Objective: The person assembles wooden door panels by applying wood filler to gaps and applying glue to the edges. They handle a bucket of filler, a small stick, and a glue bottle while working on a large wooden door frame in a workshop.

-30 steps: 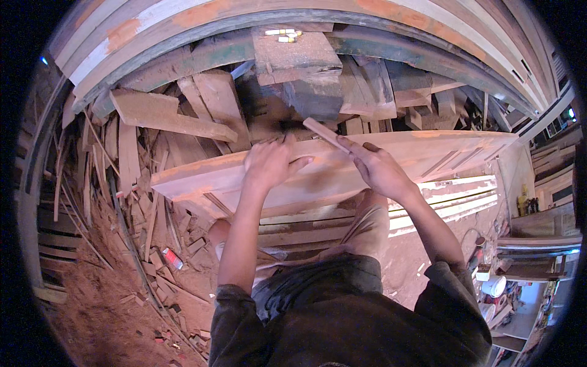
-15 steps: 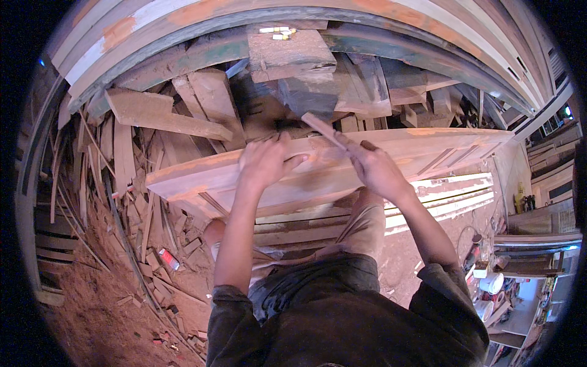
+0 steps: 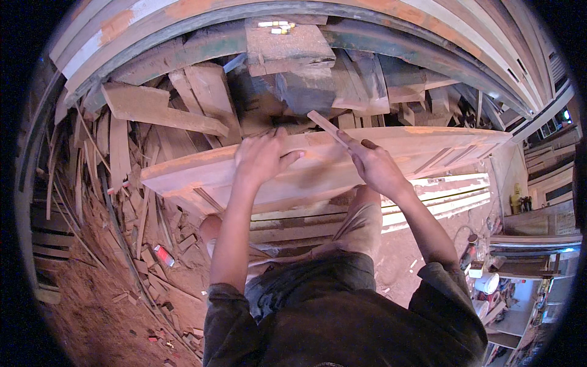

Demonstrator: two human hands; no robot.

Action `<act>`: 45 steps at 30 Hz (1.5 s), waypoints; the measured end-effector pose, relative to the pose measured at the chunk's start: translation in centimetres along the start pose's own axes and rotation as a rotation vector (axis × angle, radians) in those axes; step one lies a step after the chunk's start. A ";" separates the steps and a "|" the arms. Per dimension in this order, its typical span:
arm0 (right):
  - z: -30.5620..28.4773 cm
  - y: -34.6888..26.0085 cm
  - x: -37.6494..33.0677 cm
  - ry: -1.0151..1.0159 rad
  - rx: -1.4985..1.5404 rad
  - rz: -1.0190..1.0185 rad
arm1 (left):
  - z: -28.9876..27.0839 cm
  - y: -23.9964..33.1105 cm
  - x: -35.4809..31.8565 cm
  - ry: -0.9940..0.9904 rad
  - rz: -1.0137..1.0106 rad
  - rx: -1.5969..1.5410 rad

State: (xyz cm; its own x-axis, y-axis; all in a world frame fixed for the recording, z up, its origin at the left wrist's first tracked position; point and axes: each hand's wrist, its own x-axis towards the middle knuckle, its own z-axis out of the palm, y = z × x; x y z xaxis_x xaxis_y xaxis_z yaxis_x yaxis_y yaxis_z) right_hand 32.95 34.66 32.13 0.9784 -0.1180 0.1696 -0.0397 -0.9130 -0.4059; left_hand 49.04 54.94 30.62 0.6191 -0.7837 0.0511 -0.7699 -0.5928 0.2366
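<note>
A long wooden door panel stands on edge in front of me, with orange patches of filler along its upper edge. My left hand grips that upper edge left of the middle, fingers over the top and thumb along the near face. In my right hand is a thin flat wooden strip, closed in the fingers. Its free end points up and left, and it slants across the panel's edge. The strip's underside is hidden, so I cannot tell whether anything covers it.
Beyond the panel lie a thick timber block and a heap of offcuts. Long boards curve across the far side. Wood scraps and a red-and-white can lie on the dusty floor at left. White buckets stand at right.
The view has shifted slightly. The strip and my right hand have moved a little relative to the panel; my left hand keeps its hold on the edge.
</note>
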 end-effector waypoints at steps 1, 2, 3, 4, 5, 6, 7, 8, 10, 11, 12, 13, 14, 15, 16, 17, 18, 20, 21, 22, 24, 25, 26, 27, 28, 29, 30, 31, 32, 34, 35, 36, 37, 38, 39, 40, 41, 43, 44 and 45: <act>0.2 -0.2 -0.1 0.008 0.010 -0.003 | 0.3 -0.2 0.1 0.001 0.008 -0.008; 0.4 -0.4 -0.1 0.019 0.022 -0.009 | 0.4 -0.3 0.2 0.004 0.013 -0.012; 0.5 -0.6 -0.1 0.005 0.026 -0.011 | 0.4 -0.2 0.2 0.005 0.013 -0.015; 0.7 -0.9 -0.2 -0.009 0.031 -0.013 | 0.3 -0.2 0.1 0.006 0.014 -0.018; 0.7 -1.1 -0.2 -0.024 0.035 -0.014 | 0.2 -0.2 0.1 0.007 0.014 -0.021; 0.6 -1.2 -0.1 -0.018 0.030 -0.018 | 0.3 -0.3 0.1 0.007 0.013 -0.017; 0.4 -1.2 0.0 -0.013 0.026 -0.022 | 0.4 -0.4 0.1 0.006 0.012 -0.013; 0.2 -1.2 0.1 -0.008 0.019 -0.026 | 0.5 -0.5 0.1 0.005 0.013 -0.011; 0.1 -0.1 0.1 0.011 -0.021 0.015 | 0.6 -0.5 0.0 0.038 0.029 -0.020; 0.0 0.2 0.1 0.020 -0.042 0.035 | 0.7 -0.6 0.0 0.054 0.036 -0.026; 0.1 0.2 0.1 0.008 -0.034 0.041 | 0.7 -0.5 0.1 0.035 0.027 -0.019; 0.1 0.0 -0.1 -0.004 -0.026 0.047 | 0.7 -0.3 0.2 0.017 0.018 -0.013; 0.1 -0.3 -0.2 -0.015 -0.017 0.052 | 0.6 -0.2 0.2 -0.002 0.010 -0.004; 0.3 -0.6 -0.1 -0.022 -0.021 0.038 | 0.6 -0.3 0.2 0.004 0.014 -0.002; 0.6 -1.1 0.1 -0.030 -0.024 0.023 | 0.6 -0.4 0.2 0.010 0.019 -0.001; 0.7 -1.3 0.1 -0.037 -0.030 0.010 | 0.7 -0.5 0.2 0.018 0.025 -0.001; 0.6 -1.1 0.1 -0.017 -0.029 -0.002 | 0.7 -0.6 0.2 0.029 0.037 -0.002; 0.5 -0.4 0.2 0.021 -0.024 -0.030 | 0.8 -0.7 0.2 0.051 0.057 -0.003; 0.4 -0.2 0.2 0.025 -0.004 -0.016 | 0.8 -0.7 0.2 0.056 0.055 -0.005; 0.2 0.0 0.1 0.030 0.016 -0.003 | 0.7 -0.6 0.2 0.060 0.054 -0.006; 0.1 -0.3 0.1 0.027 0.042 0.001 | 0.8 -0.6 0.2 0.062 0.048 -0.009; 0.0 -0.8 0.1 0.019 0.048 -0.010 | 0.8 -0.5 0.2 0.062 0.042 -0.010; 0.1 -1.2 0.0 0.013 0.054 -0.019 | 0.8 -0.5 0.1 0.059 0.038 -0.011; 0.5 -1.4 -0.1 0.002 0.027 -0.009 | 0.7 -0.5 0.1 0.061 0.043 -0.011; 0.9 -1.5 -0.2 -0.009 0.001 0.002 | 0.7 -0.5 0.1 0.062 0.048 -0.012; 1.1 -1.6 -0.2 -0.020 -0.028 0.010 | 0.6 -0.5 0.1 0.066 0.053 -0.013; 1.2 -1.6 -0.3 -0.029 -0.050 0.013 | 0.7 -0.5 0.0 0.083 0.059 -0.016; 1.2 -1.6 -0.5 -0.037 -0.072 0.016 | 0.8 -0.6 0.0 0.099 0.065 -0.019; 1.3 -1.6 -0.6 -0.045 -0.091 0.017 | 0.8 -0.6 -0.1 0.115 0.069 -0.019; 1.0 -1.8 -0.6 -0.044 -0.080 0.028 | 0.5 -0.5 -0.2 0.071 0.046 -0.029; 0.8 -1.8 -0.6 -0.040 -0.077 0.034 | 0.3 -0.4 -0.2 0.052 0.037 -0.034; 0.9 -1.8 -0.5 -0.034 -0.069 0.029 | 0.2 -0.4 -0.1 0.039 0.029 -0.025; 1.2 -1.7 -0.2 -0.029 -0.062 0.023 | 0.2 -0.3 0.0 0.026 0.021 -0.016; 1.4 -1.6 -0.2 -0.025 -0.057 0.023 | 0.2 -0.2 0.1 0.011 0.017 -0.012; 1.4 -1.8 -0.1 -0.027 -0.060 0.018 | 0.3 -0.2 0.1 0.001 0.015 -0.015; 1.3 -1.9 -0.1 -0.029 -0.063 0.014 | 0.4 -0.3 0.1 -0.008 0.013 -0.019; 1.4 -2.0 0.0 -0.029 -0.061 0.005 | 0.4 -0.4 0.1 -0.017 0.008 -0.018; 0.8 -2.1 -0.6 -0.066 -0.048 0.038 | 0.3 -0.4 0.1 -0.027 0.012 -0.007; 0.4 -2.1 -0.8 -0.086 -0.046 0.052 | 0.2 -0.2 0.1 -0.028 0.013 -0.006; 0.5 -2.0 -0.7 -0.059 -0.035 0.029 | 0.1 -0.2 0.0 -0.020 0.010 -0.010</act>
State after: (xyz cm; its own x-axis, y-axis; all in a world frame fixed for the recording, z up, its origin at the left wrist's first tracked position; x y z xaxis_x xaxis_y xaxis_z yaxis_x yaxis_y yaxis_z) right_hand 32.44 36.79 32.41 0.9870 -0.1223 0.1047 -0.0743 -0.9229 -0.3777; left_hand 49.16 55.00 30.45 0.6083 -0.7930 0.0341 -0.7742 -0.5833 0.2458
